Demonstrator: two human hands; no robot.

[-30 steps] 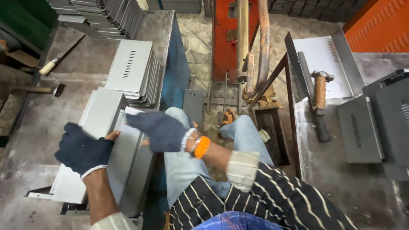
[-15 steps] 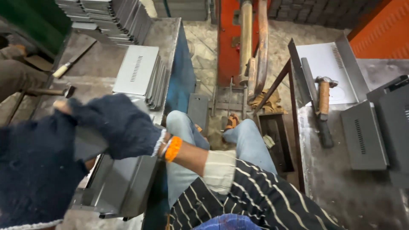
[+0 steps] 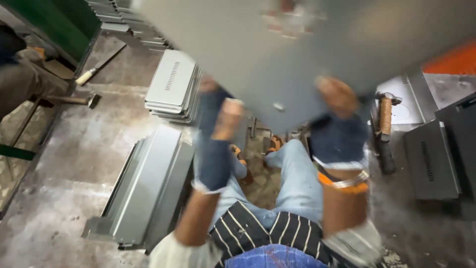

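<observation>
A large grey sheet-metal panel [image 3: 302,49] is lifted close to the camera and fills the upper middle of the view, blurred by motion. My left hand [image 3: 215,134], in a dark blue fingerless glove, grips its lower edge at the left. My right hand [image 3: 338,126], gloved the same with an orange band at the wrist, grips the lower edge at the right. Below them are my legs in light blue jeans [image 3: 297,173] and a striped shirt.
A stack of grey folded panels [image 3: 148,183] lies on the left bench, and a vented stack [image 3: 173,84] sits farther back. Two hammers [image 3: 94,72] rest at far left. Another hammer [image 3: 384,129] and dark vented panels [image 3: 431,159] lie at right. Another person's leg [image 3: 22,82] is at the left edge.
Both hands have lifted one panel off the left stack, up and to the right in front of the camera. My right hand has shifted from the left bench over to the right.
</observation>
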